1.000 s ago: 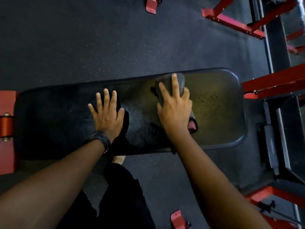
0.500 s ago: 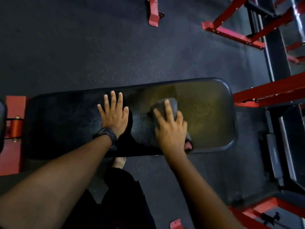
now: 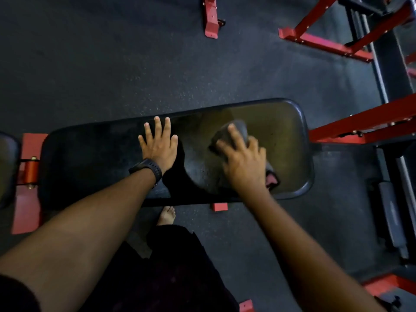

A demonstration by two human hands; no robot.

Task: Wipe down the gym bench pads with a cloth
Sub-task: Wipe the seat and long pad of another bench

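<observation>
A long black bench pad [image 3: 283,122] runs left to right across the middle of the view. My left hand [image 3: 158,146] lies flat on the pad near its middle, fingers straight, a black watch on the wrist. My right hand [image 3: 244,159] presses a dark grey cloth [image 3: 239,129] onto the right half of the pad, fingers spread over it. A pink corner of the cloth [image 3: 271,179] sticks out below the palm. Most of the cloth is hidden under the hand.
Red steel rack frames [image 3: 351,124] stand to the right and far right, close to the pad's end. A red bench foot [image 3: 210,19] sits at the top. A second pad's edge [image 3: 6,167] and red hinge [image 3: 30,170] lie at left. My bare foot [image 3: 166,216] stands below the bench on dark rubber floor.
My right hand has slid the cloth toward me and then out to the right along the pad. My left hand stays pressed flat in the same spot on the pad.
</observation>
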